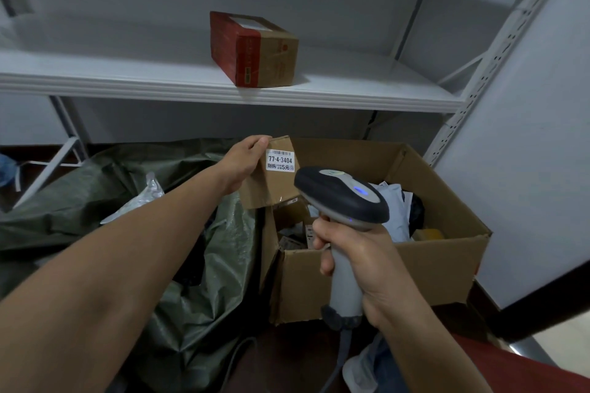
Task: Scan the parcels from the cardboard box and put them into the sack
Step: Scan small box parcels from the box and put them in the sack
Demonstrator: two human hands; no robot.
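Head camera view: a person's left hand (247,158) grips a small brown parcel (269,180) by its upper left corner, holding it up over the near left corner of the open cardboard box (440,262). A white sticker (280,160) on the parcel reads "77-4-3404" under a barcode, with "5元" legible in the line below. The right hand (357,257) is closed around the grey handle of a barcode scanner (343,198), its dark head just right of the sticker and a blue light lit on top. Mixed parcels lie inside the box. The green sack (191,297) lies open just left of the box, touching its side. Above, a red-and-brown carton (253,49) sits at the front edge of a white shelf (127,76), with bare shelf on both sides.
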